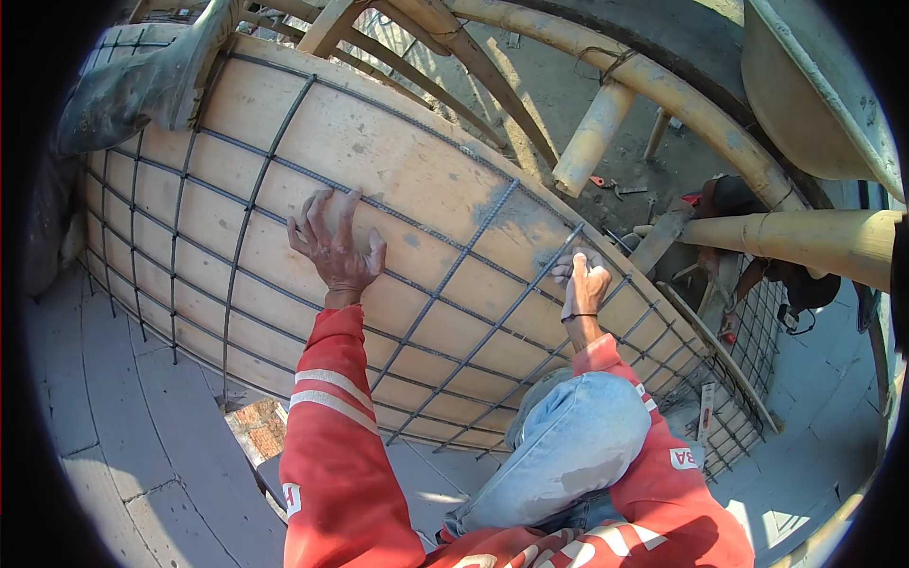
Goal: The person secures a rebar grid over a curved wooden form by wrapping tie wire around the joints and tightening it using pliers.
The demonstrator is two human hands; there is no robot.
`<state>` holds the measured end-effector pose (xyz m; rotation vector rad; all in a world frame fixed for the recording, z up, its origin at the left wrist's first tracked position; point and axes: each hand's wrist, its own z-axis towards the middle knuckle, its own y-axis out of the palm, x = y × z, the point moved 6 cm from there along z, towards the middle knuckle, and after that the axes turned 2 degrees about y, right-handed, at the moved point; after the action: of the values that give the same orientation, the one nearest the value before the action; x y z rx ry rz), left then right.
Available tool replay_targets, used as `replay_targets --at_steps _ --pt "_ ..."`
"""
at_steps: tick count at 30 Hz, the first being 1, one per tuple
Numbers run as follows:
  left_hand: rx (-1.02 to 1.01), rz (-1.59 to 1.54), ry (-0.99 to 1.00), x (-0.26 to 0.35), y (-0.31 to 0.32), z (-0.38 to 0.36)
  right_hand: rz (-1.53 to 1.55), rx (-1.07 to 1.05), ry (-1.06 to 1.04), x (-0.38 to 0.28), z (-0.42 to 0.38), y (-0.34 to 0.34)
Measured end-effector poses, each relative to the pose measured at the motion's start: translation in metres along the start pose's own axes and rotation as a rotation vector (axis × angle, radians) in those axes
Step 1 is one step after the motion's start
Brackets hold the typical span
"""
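Note:
A grid of steel rebar lies over a sloping plywood panel. My left hand hovers close over the panel, fingers spread and bent, beside a long bar of the grid. Nothing shows in its grasp. Near the panel's upper right edge, my right hand has its fingers curled in, its knuckles right beside a cross bar's end. I cannot tell what, if anything, is in those fingers. My knee in blue jeans rests below it, against the lower part of the grid.
Bamboo poles run along the top and right. A person's leg is at upper left. At right a co-worker's hand is by more rebar mesh. A spirit level lies there. Grey planks form the floor.

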<state>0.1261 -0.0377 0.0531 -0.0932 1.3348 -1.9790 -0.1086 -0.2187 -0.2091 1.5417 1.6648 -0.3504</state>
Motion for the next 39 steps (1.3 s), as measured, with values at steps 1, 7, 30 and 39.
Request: replay_targets --at_steps 1,7,30,39 --pt "0.002 0.003 0.009 0.001 -0.001 -0.001 -0.002 0.002 0.008 -0.002 0.003 0.001" --pt "0.025 -0.016 0.022 0.003 -0.001 0.000 -0.120 0.035 -0.044 -0.005 -0.002 0.002" --pt "0.030 -0.029 0.009 0.002 0.000 -0.001 0.372 0.018 0.286 0.009 0.007 -0.003" --pt "0.023 -0.004 0.030 0.002 0.000 -0.003 -0.027 0.066 -0.137 -0.015 0.002 0.000"
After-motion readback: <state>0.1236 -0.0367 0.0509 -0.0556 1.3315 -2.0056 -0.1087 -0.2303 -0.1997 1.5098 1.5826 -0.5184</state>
